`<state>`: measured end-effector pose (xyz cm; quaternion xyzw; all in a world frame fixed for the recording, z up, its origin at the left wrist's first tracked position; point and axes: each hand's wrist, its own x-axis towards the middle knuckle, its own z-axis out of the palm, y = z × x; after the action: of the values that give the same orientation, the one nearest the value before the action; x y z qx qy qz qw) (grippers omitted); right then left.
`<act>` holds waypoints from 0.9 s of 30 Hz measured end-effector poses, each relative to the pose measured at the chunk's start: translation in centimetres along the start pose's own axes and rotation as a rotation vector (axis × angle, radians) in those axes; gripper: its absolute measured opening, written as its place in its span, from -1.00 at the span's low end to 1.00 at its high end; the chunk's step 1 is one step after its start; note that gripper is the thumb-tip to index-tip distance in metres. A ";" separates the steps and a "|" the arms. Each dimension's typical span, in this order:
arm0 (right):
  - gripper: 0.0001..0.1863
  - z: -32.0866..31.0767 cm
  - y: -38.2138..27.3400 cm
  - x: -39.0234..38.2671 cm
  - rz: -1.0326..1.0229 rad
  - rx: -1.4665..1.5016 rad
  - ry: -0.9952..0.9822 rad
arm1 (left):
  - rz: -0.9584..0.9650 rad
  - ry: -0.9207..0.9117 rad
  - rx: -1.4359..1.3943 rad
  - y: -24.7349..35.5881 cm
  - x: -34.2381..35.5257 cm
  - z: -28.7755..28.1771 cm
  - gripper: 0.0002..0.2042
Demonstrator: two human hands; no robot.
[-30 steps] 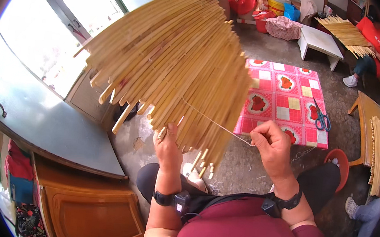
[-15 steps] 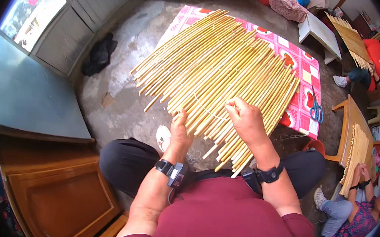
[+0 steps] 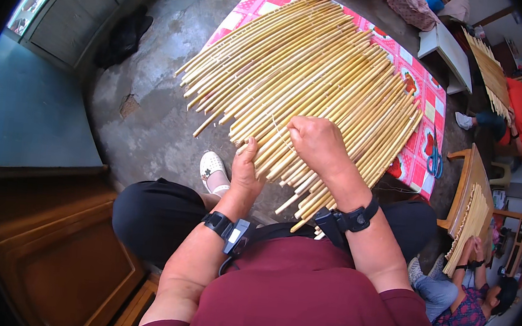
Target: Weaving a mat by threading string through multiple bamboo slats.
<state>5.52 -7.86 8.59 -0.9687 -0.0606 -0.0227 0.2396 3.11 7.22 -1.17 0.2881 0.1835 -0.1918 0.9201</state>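
Note:
A wide mat of yellow reed-like stalks, side by side and tied with rows of thread, lies over a pink patterned cloth on a table. My left hand grips the mat's near edge, thumb on top and the other fingers hidden below the stalks. Above the stalks my right hand is closed with its knuckles up. A pale string runs in a short curve from the mat toward it, and its end is hidden by the fist. Blue-handled scissors lie on the cloth's right side.
A wooden cabinet stands at lower left, near a grey-blue panel. A dark bag lies on the floor. On the right, two other people work with similar mats, one on a wooden table. A white table stands behind.
My right hand has moved left and turned over, knuckles up, and the string's visible curve has shortened. My left hand stays at the mat's edge. The whole view has shifted slightly.

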 end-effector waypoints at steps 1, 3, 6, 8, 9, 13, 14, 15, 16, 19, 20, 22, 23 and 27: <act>-0.87 -0.1 -0.1 0.2 0.001 -0.003 -0.007 | -0.003 0.004 -0.005 0.0 0.1 -0.1 -0.55; -0.88 -0.4 -0.5 0.6 0.006 -0.032 -0.021 | -0.025 -0.017 -0.010 0.1 0.1 -0.1 -0.55; -0.88 -0.6 -0.6 0.9 0.020 -0.044 -0.037 | -0.038 -0.007 -0.013 0.2 0.1 0.1 -0.55; -0.88 -0.8 -0.8 1.1 0.022 -0.045 -0.056 | -0.027 -0.017 -0.015 0.2 0.1 0.1 -0.55; -0.88 -0.8 -0.9 1.1 0.023 -0.064 -0.070 | -0.016 -0.029 -0.013 0.2 0.1 0.1 -0.55; -0.87 -0.9 -1.0 1.9 -0.007 -0.129 -0.136 | 0.001 -0.020 -0.003 0.3 0.1 0.3 -0.55; -0.87 -1.0 -1.1 2.2 -0.008 -0.131 -0.139 | -0.008 -0.033 -0.016 0.4 0.1 0.2 -0.55; -0.87 -1.2 -1.4 2.5 -0.016 -0.146 -0.155 | -0.018 -0.046 -0.029 0.5 0.1 0.3 -0.55; -0.87 -1.4 -1.5 2.8 -0.025 -0.161 -0.172 | -0.018 -0.045 -0.032 0.5 0.0 0.4 -0.55; -0.86 -1.5 -1.6 4.0 -0.040 -0.236 -0.225 | -0.021 -0.035 -0.026 0.6 -0.1 0.6 -0.55; -0.86 -1.6 -1.7 4.4 -0.042 -0.237 -0.227 | -0.021 -0.042 -0.029 0.6 0.0 0.5 -0.55; -0.84 -1.9 -2.1 5.3 -0.092 -0.316 -0.301 | -0.019 -0.046 -0.033 0.6 0.0 0.4 -0.54; -0.84 -2.0 -2.5 5.7 -0.094 -0.316 -0.304 | -0.023 -0.043 -0.043 0.6 0.0 0.4 -0.56; -0.84 -2.4 -4.0 6.7 -0.152 -0.399 -0.383 | -0.032 -0.020 -0.053 0.5 0.1 0.4 -0.58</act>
<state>11.61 -4.77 13.10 -0.9761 -0.1713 0.1312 0.0260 3.49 7.40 -0.67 0.2590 0.1841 -0.2043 0.9259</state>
